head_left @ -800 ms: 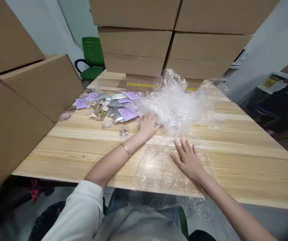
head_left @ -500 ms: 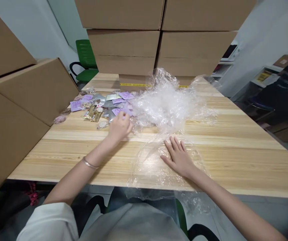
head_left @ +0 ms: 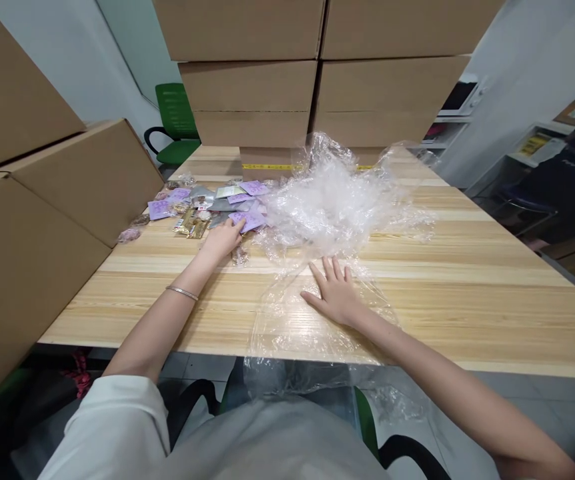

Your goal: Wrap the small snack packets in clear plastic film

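Observation:
My left hand (head_left: 223, 238) reaches into the near edge of a pile of small packets, its fingers stretched out with the tips at a purple packet (head_left: 249, 220). Whether they press on it I cannot tell. A small clear-wrapped piece (head_left: 240, 256) lies just below that hand. Gold-wrapped packets (head_left: 192, 223) sit left of it, and silver-grey pouches are further back. My right hand (head_left: 336, 293) rests open, fingers spread, on a flattened clear plastic bag (head_left: 287, 307) that hangs over the table's near edge. Behind it rises a crumpled heap of clear plastic bags (head_left: 332, 200).
Large cardboard boxes (head_left: 247, 100) are stacked at the back of the wooden table (head_left: 467, 287), and more boxes (head_left: 67, 180) stand along the left. A green chair (head_left: 175, 113) is behind at the left. Shelves with a microwave (head_left: 460, 97) are at the right.
My left hand has shifted left, going from curled fingers to stretched ones. A small clear-wrapped piece now shows below it. My right hand stays flat on the bag, slightly further left in view.

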A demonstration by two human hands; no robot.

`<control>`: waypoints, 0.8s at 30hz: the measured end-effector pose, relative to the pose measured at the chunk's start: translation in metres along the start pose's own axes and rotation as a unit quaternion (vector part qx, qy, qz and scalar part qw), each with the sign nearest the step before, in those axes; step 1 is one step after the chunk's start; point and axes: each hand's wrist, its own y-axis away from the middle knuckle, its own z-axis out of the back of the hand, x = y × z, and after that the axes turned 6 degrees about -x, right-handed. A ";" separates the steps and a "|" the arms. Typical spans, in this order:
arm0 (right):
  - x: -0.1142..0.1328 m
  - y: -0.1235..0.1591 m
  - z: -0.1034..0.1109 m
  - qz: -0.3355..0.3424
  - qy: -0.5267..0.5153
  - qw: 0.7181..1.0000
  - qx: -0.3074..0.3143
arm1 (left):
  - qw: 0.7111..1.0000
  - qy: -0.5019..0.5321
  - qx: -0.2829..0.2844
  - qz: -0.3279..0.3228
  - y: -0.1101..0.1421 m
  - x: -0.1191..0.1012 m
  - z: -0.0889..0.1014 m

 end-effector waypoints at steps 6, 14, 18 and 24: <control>0.001 -0.017 -0.003 -0.041 -0.008 0.999 -0.002 | 0.997 0.013 -0.068 0.021 0.009 0.006 0.017; 0.005 -0.017 0.005 -0.004 -0.044 0.993 -0.107 | 0.929 0.167 -0.297 0.142 0.061 0.002 0.084; 0.003 -0.022 0.015 0.037 -0.288 0.945 -0.149 | 0.796 0.496 -0.297 0.177 0.098 -0.049 0.093; -0.016 -0.001 0.061 -0.056 -0.574 0.816 -0.023 | 0.635 0.737 -0.052 0.227 0.129 -0.137 0.068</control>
